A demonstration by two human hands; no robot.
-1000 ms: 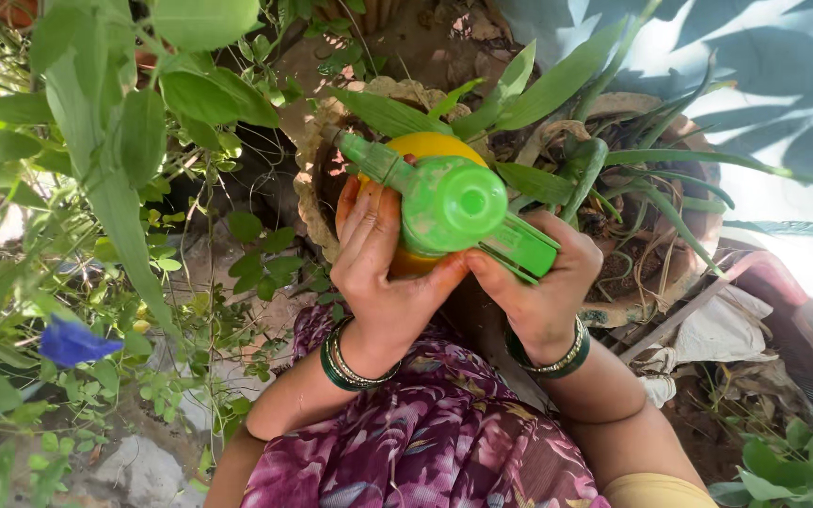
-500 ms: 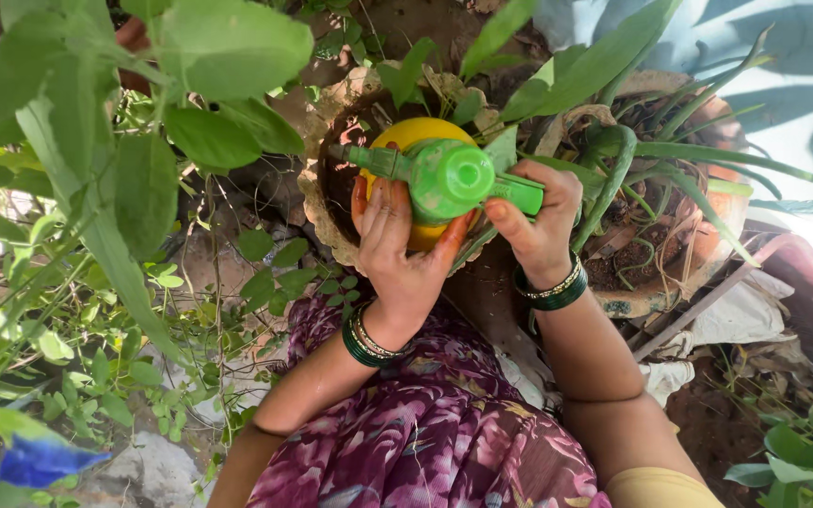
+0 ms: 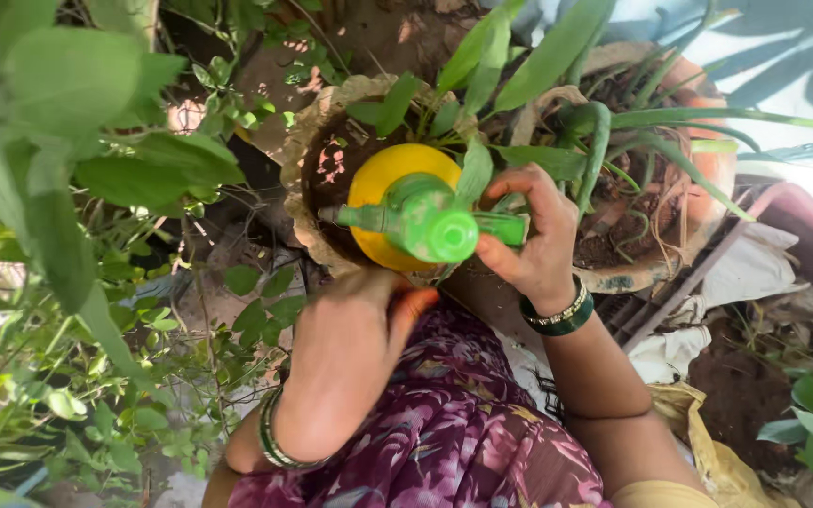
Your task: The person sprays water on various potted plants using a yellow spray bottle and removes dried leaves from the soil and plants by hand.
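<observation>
Both hands hold the spray bottle (image 3: 406,212) (yellow, green-topped): right fingers (image 3: 519,188) gripping its trigger, left hand (image 3: 350,348) cupped underneath.

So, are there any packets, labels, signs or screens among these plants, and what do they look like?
None shows.
Nearest to a package: a spray bottle, held over the pots, round yellow body with green trigger head, no label visible.

Right hand (image 3: 529,235) curled, gripping — left hand (image 3: 355,329) lowered, palm down.

One head-worn view — looking steeply down, close over the hands, lap and potted plants (image 3: 613,141).
</observation>
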